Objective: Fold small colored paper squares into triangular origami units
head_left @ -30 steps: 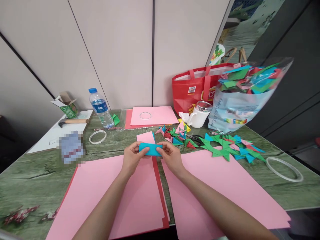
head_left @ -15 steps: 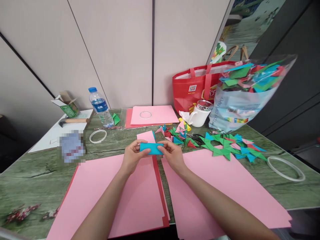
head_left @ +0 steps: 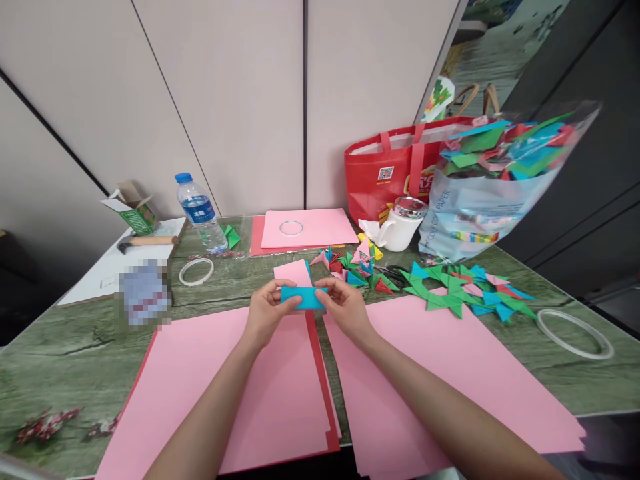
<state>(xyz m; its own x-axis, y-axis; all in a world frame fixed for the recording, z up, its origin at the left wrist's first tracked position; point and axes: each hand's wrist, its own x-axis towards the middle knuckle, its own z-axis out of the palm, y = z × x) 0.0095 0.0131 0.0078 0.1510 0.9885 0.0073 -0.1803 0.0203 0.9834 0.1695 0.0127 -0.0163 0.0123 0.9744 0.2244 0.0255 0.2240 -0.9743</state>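
A folded strip of blue paper (head_left: 306,299) is held up between my two hands. My left hand (head_left: 267,308) pinches its left end, thumb across the front and fingers behind. At the right end my right hand (head_left: 346,308) grips it in the same way. Just behind the strip lies a small stack of pink paper (head_left: 293,273) with a blue edge showing. Below my arms are large pink sheets on the left (head_left: 200,380) and more pink sheets on the right (head_left: 450,373). Folded paper pieces (head_left: 360,267) in several colours lie beyond my right hand.
Green paper stars (head_left: 445,293), scissors (head_left: 395,275) and a white ring (head_left: 575,333) lie right. Behind stand a white mug (head_left: 399,230), a red bag (head_left: 370,190) and a plastic bag (head_left: 470,213). Leftward are a water bottle (head_left: 203,217), a white ring (head_left: 196,272) and a hammer (head_left: 150,241).
Both hands keep their hold on the blue paper, which looks almost the same. The view has shifted very slightly.
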